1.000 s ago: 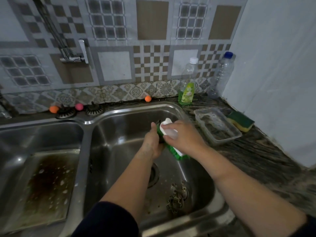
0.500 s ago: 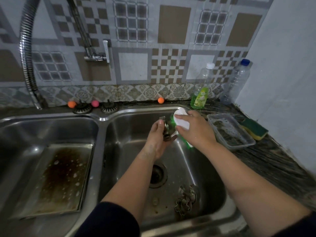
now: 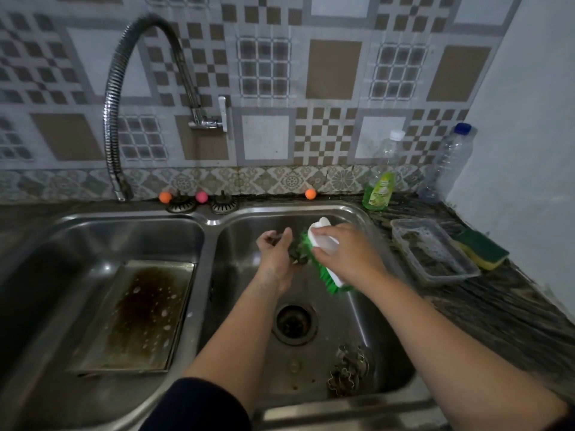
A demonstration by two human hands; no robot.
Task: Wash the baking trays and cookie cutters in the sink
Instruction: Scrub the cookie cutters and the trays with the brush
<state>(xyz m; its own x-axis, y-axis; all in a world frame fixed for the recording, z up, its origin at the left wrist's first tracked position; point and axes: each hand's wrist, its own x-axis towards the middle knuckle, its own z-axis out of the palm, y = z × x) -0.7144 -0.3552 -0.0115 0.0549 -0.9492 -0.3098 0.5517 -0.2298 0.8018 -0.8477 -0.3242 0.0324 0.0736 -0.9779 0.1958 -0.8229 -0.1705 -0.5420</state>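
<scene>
Over the right sink basin (image 3: 385, 346) my left hand (image 3: 275, 256) holds a small metal cookie cutter (image 3: 297, 251). My right hand (image 3: 348, 253) grips a scrubbing brush (image 3: 323, 244) with a white back and green bristles, and the bristles press against the cutter. More metal cookie cutters (image 3: 350, 370) lie heaped on the basin floor near the front right. A stained, soapy baking tray (image 3: 137, 315) lies flat in the left basin (image 3: 46, 244).
A flexible metal faucet (image 3: 124, 98) arches over the left basin. Behind the sink stand a green dish soap bottle (image 3: 379, 188) and an empty plastic bottle (image 3: 448, 163). On the right counter are a clear plastic container (image 3: 432, 247) and a green-yellow sponge (image 3: 482, 248). The drain (image 3: 294, 323) is open.
The camera has tilted up and the faucet has come into view. My right hand has shifted the brush against the cutter held in my left hand.
</scene>
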